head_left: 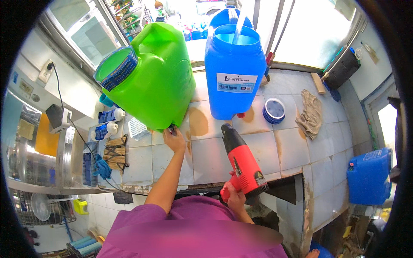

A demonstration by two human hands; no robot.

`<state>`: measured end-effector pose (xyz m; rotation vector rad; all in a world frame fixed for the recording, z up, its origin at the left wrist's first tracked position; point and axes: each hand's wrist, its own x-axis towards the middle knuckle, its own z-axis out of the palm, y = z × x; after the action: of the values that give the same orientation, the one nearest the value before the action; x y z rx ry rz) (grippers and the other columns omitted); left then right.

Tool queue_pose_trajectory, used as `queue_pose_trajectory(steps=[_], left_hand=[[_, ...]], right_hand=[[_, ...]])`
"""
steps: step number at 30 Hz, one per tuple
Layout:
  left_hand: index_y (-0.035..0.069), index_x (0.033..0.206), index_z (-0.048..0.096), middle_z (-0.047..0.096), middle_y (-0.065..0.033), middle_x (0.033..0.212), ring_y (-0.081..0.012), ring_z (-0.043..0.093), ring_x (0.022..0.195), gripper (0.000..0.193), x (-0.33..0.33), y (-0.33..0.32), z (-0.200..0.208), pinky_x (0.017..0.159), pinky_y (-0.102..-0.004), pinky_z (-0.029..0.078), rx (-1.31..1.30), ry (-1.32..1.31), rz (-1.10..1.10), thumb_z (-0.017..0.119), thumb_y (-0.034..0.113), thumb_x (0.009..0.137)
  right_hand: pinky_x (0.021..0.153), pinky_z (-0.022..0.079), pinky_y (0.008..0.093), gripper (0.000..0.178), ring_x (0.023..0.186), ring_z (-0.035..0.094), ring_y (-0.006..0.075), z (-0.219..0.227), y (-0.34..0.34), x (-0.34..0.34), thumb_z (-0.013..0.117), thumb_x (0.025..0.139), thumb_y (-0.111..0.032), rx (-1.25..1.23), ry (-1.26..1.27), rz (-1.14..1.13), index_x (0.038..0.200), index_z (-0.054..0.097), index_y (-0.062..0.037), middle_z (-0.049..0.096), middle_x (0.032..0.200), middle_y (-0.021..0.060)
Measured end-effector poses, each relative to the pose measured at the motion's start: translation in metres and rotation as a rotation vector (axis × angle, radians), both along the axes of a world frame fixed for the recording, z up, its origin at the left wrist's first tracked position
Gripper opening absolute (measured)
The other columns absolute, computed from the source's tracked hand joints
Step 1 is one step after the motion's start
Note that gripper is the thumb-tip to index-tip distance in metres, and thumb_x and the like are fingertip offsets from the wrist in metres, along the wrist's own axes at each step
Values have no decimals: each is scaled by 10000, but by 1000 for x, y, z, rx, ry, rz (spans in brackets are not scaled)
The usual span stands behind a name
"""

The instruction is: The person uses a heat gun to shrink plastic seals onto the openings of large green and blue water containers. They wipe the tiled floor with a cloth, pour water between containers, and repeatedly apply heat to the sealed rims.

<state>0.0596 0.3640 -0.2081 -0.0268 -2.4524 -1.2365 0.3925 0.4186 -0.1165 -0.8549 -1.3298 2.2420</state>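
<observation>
A bright green plastic jug stands tilted on the tiled counter, a dark blue printed band around its wide neck. At its lower edge my left hand is closed on a small dark piece that I cannot make out. My right hand grips the handle of a red heat gun. The black nozzle points away from me, toward the base of an upright blue water container with a white label. Beside that container sits a round tub wrapped in dark blue bands.
A crumpled beige cloth lies on the tiled counter to the right. At the left are two white-capped bottles, a blue basket and a hanging power cord. Another blue container stands at far right.
</observation>
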Motion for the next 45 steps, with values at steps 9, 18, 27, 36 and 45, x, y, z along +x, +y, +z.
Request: queue_pose_trajectory(steps=[9, 18, 27, 36, 45], left_hand=[[-13, 1120, 697, 708, -243, 1065, -414, 669, 912, 279, 4, -28, 20, 834, -468, 517, 159, -4, -179, 685, 129, 880], [18, 984, 757, 726, -267, 909, -443, 692, 916, 346, -34, -60, 13, 846, -474, 520, 197, -413, -146, 513, 243, 884], [5, 981, 749, 716, -281, 949, -456, 680, 929, 350, -26, -60, 37, 881, -494, 508, 94, -360, -175, 489, 215, 878], [37, 1201, 711, 727, -230, 1155, -375, 689, 1056, 366, -25, -84, 22, 914, -436, 509, 214, -486, -421, 522, 166, 916], [34, 1271, 592, 623, -94, 1255, -179, 571, 1139, 314, -39, -191, 105, 1026, -355, 446, 729, -481, -354, 545, 106, 969]], right_hand=[[623, 566, 307, 430, 777, 613, 133, 5, -1, -29, 525, 1037, -71, -10, 129, -45, 1438, 379, -16, 517, 1348, 110], [535, 498, 278, 282, 653, 566, 82, -15, 6, -73, 517, 1087, -258, 74, 15, 182, 1246, 590, -38, 595, 823, 5], [537, 511, 282, 335, 645, 570, 104, -2, -3, -105, 510, 1084, -266, 15, 80, 294, 1321, 506, -30, 649, 1118, 88], [583, 503, 311, 306, 662, 582, 118, -1, -38, -105, 529, 1078, -298, -12, 40, 194, 1228, 603, -41, 596, 792, 4], [779, 577, 415, 739, 966, 692, 332, 16, -92, -138, 674, 881, -104, 1442, -169, 492, 1560, 384, -82, 644, 1232, 121]])
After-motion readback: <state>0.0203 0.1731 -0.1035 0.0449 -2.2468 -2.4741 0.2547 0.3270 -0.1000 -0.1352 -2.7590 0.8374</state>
